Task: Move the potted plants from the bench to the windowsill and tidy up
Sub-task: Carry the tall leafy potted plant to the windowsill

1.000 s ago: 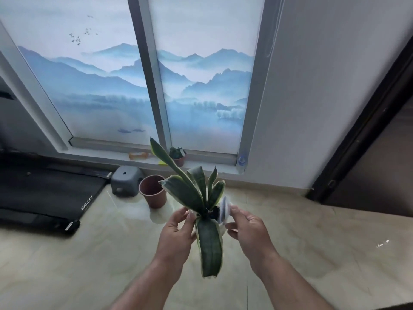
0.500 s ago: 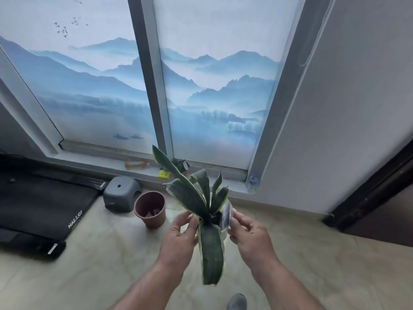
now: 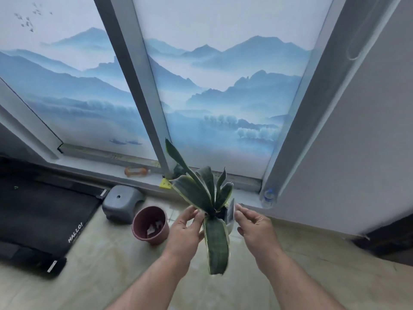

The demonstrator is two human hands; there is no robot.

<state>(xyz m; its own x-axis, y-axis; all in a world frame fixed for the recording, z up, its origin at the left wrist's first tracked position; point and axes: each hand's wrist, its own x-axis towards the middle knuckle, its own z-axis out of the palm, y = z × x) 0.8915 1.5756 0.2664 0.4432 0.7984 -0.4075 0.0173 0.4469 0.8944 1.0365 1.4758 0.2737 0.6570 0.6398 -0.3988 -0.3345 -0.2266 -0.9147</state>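
I hold a snake plant in a small white pot above the floor, just short of the windowsill. My left hand grips the pot's left side under the leaves. My right hand has its fingertips at the pot's right rim, beside a plant tag. A second small potted plant stands on the sill by the window's middle post, mostly hidden behind the leaves.
An empty brown pot and a grey stool sit on the tiled floor below the sill. A black treadmill lies at left. On the sill are an orange object, a yellow piece and a bottle in the right corner.
I have come closer to the window, carrying the plant forward toward the sill. Both hands have stayed at the pot; the right hand's fingers have loosened a little.
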